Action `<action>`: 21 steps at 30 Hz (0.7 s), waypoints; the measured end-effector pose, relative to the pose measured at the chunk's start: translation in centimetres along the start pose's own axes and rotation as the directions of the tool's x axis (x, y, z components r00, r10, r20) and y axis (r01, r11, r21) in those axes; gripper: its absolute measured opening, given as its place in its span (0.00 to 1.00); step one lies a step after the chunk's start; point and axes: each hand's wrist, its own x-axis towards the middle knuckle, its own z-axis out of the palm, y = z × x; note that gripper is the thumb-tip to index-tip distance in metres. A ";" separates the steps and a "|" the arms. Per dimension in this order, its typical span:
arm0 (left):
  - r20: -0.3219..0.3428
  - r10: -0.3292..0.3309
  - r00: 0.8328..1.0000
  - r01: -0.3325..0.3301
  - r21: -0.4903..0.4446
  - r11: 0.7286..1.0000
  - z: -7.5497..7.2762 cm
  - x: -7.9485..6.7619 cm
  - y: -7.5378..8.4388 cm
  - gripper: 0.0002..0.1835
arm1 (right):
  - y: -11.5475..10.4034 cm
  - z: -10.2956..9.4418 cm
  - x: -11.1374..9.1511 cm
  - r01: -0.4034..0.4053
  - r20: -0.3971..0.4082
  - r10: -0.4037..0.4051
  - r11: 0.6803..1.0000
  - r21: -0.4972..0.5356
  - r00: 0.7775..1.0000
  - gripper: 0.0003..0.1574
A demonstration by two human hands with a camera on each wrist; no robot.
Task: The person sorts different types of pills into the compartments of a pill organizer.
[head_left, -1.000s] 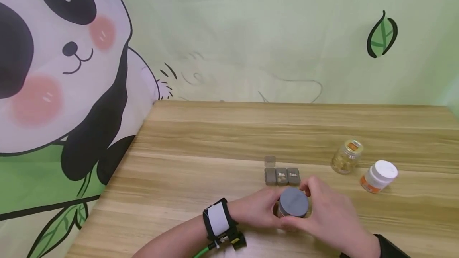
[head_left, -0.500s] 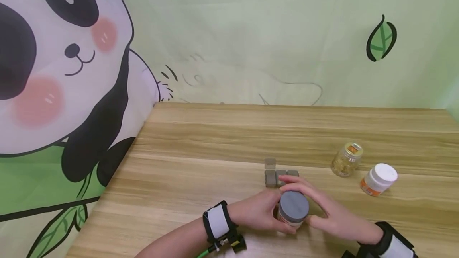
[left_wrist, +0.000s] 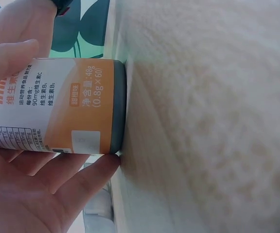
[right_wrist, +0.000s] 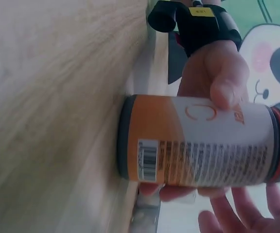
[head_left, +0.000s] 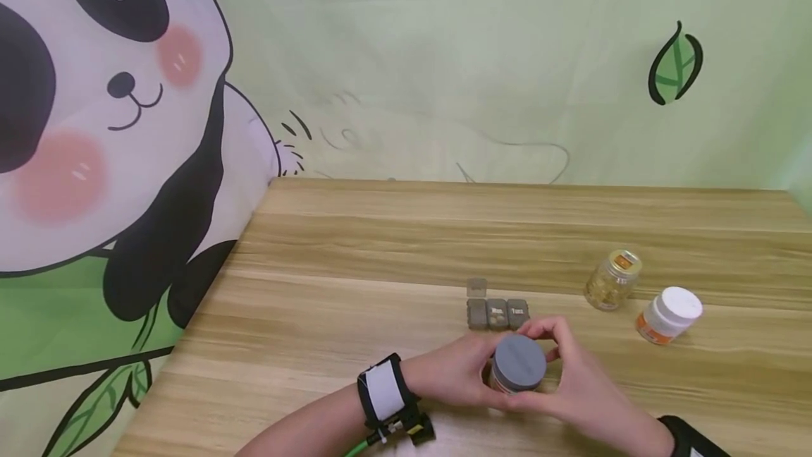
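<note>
A vitamin C bottle (head_left: 519,363) with a grey lid, a red ring below it and an orange-and-white label stands upright on the table. My left hand (head_left: 453,374) grips its body, with the thumb on one side and the fingers on the other, as the left wrist view also shows. Around the lid (head_left: 520,358) my right hand (head_left: 586,390) curls its thumb and fingers. Lid and right fingertips are partly cut off at the edge of the right wrist view, where the bottle label (right_wrist: 198,141) faces the camera.
Just behind the bottle lies a small grey pill organizer (head_left: 497,314) with one flap (head_left: 476,288) raised. To the right stand a clear jar (head_left: 612,281) with a gold lid and a white bottle (head_left: 669,314) with an orange label. The wooden table (head_left: 355,245) meets a panda-printed backdrop (head_left: 406,69).
Half a second ago my right hand had its fingers spread out over the pill organizer; now they are drawn back around the lid. My left hand keeps its grip on the bottle.
</note>
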 end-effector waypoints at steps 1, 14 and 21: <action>0.001 0.003 1.000 -0.003 0.000 1.000 0.0 0.0 0.0 0.25 | 0.0 0.2 0.1 -0.005 -0.012 0.005 1.000 -0.009 1.000 0.42; 0.026 0.004 1.000 -0.004 -0.001 1.000 0.0 0.0 -0.1 0.28 | 2.1 -1.5 2.3 0.239 0.322 -0.348 0.913 0.331 0.880 0.35; 0.014 0.000 1.000 0.000 -0.009 1.000 0.0 0.1 0.0 0.31 | 1.3 -2.6 2.3 0.214 0.414 -0.356 0.911 0.352 0.838 0.40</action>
